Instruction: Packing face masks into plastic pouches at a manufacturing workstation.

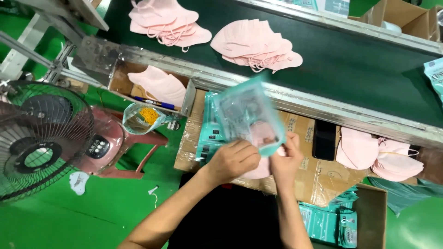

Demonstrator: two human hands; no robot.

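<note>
Head view: both hands meet at the centre of the frame over a cardboard worktop [318, 180]. The left hand [233, 159] is closed around the lower edge of a teal pouch [247, 115], which stands tilted, its top toward 12 o'clock. The right hand [285, 159] pinches the pouch's mouth at its 5 o'clock corner, fingers curled shut on the film. A pink mask [260, 138] sits partly inside the pouch — its lower part sticks out below the left hand.

The step in hand looks like sliding the mask into the pouch. To my eye the next move calls for holding the mouth wide and pushing the mask fully home without creasing it.

Room: at 12 o'clock the metal rail [323, 103] of the conveyor [360, 60] lies near the pouch top, with mask stacks [258, 44] beyond it. At 3 o'clock lie a dark phone [324, 140] and loose masks [378, 154]. At 9 o'clock flat pouches [210, 133] lie just beside the left hand — farther out, a fan [41, 138]. At 5 o'clock a box [371, 216] holds filled pouches. Toward 6 o'clock the space is open.
</note>
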